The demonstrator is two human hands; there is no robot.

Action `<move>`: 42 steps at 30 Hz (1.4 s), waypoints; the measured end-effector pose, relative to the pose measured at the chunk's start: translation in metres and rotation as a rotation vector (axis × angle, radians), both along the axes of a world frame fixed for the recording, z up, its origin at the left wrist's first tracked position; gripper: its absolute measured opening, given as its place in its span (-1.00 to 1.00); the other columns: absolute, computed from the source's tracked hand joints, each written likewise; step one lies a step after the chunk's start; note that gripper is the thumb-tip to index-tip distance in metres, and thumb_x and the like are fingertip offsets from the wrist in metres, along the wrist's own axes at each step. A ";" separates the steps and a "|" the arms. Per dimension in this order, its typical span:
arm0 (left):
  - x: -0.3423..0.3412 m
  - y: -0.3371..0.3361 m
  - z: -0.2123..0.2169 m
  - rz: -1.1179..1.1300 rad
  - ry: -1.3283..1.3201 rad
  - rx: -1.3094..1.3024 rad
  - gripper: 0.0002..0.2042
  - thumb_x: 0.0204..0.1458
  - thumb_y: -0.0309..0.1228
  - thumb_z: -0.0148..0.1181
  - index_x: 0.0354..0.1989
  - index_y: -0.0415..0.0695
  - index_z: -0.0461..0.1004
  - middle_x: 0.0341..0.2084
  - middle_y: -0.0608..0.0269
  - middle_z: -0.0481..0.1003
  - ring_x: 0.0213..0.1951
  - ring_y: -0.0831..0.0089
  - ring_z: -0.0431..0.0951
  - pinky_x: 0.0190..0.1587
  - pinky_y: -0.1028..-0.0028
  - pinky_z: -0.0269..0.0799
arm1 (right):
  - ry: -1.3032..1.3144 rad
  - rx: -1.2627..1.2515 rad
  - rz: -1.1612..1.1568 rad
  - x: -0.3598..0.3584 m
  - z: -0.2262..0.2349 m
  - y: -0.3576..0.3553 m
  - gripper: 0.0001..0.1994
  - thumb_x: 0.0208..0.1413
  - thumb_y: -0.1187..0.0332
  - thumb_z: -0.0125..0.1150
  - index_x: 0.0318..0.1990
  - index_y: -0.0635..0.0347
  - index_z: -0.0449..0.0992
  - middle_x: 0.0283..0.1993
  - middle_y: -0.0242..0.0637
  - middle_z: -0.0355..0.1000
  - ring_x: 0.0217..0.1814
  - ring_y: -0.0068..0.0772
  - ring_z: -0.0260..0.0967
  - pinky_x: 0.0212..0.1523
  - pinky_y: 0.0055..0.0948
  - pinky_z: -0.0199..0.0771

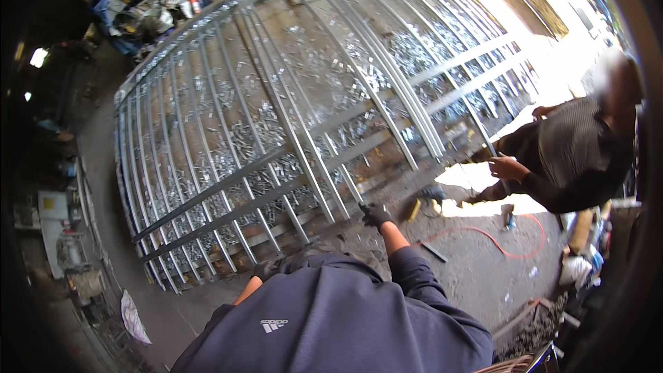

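Note:
A large frame of galvanized metal studs [224, 107] lies in front of me, its long bars running away from me. My right hand [376, 215], in a dark glove, is at the near end of one metal stud [343, 171], its fingers closed about the tip. Low beside the frame's near edge is my left hand [260, 271], also dark-gloved and mostly hidden by my sweatshirt; its fingers do not show. Two flat metal strips [238, 202] cross the studs near my side.
Small metal offcuts [259, 186] litter the surface under the frame. On the right a co-worker [570, 145] bends, one hand on a stud's end. An orange hose [494, 238] and a dark bar [434, 252] lie on the floor. Cluttered shelves [155, 0] stand far left.

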State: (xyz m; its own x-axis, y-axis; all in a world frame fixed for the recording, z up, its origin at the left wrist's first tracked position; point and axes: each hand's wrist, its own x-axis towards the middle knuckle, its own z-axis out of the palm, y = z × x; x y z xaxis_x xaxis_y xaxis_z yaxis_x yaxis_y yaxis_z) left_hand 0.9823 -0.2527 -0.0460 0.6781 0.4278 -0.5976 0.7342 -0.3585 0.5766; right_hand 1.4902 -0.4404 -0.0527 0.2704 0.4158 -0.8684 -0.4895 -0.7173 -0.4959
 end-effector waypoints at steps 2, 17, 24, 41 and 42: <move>0.000 -0.002 -0.009 0.000 -0.069 -0.002 -0.64 -0.05 -0.17 0.31 -0.17 -0.16 0.49 -0.36 0.10 0.58 -0.48 0.23 0.55 -0.42 0.28 0.47 | -0.894 -0.016 0.036 0.038 0.036 -0.010 -0.64 0.12 0.11 0.20 -0.14 0.25 0.57 -0.14 0.04 0.56 -0.06 0.01 0.53 -0.04 -0.16 0.48; 0.043 -0.064 0.038 1.156 0.017 -0.524 -0.66 0.20 -0.15 0.07 0.03 -0.09 0.42 -0.33 0.20 0.53 -0.48 0.44 0.49 -0.46 0.44 0.37 | -0.031 0.352 -0.392 0.176 0.024 0.007 -0.67 0.28 -0.03 0.03 -0.07 0.00 0.43 -0.45 -0.32 0.46 -0.71 -0.42 0.27 -0.69 -0.37 0.22; 0.107 -0.096 0.080 1.143 -0.194 -0.652 -0.72 0.19 -0.19 0.10 -0.03 -0.06 0.44 -0.34 0.29 0.57 -0.38 0.48 0.57 -0.41 0.49 0.44 | -0.614 0.216 -0.115 0.138 0.035 -0.045 -0.60 0.21 -0.07 0.06 -0.20 0.11 0.49 -0.49 -0.14 0.42 -0.53 -0.15 0.34 -0.51 -0.18 0.32; 0.430 -0.220 0.050 0.694 -0.161 -0.951 -0.48 0.16 0.07 0.07 0.12 -0.05 0.34 -0.02 0.26 0.47 -0.05 0.40 0.50 -0.06 0.35 0.45 | -0.054 -0.121 -0.165 -0.120 0.081 -0.581 -0.68 0.09 0.05 0.35 -0.41 0.13 0.53 -0.58 -0.53 0.30 -0.55 -0.66 0.17 -0.48 -0.51 0.18; 0.441 -0.234 0.041 0.764 -0.216 -0.945 -0.45 0.14 0.14 0.06 0.12 -0.02 0.34 -0.04 0.28 0.47 -0.07 0.38 0.50 -0.04 0.32 0.44 | -0.066 -0.096 -0.241 -0.124 0.086 -0.570 -0.69 0.11 0.07 0.33 -0.39 0.13 0.54 -0.57 -0.53 0.31 -0.56 -0.67 0.17 -0.48 -0.53 0.17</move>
State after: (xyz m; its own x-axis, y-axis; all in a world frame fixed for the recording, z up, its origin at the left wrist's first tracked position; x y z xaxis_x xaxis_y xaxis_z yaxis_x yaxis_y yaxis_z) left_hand 1.4231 -0.4868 -0.0045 0.5671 0.2182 -0.7942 0.4300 0.7440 0.5114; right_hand 1.3665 -1.0107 0.0330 0.4087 0.2488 -0.8781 -0.6211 -0.6292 -0.4673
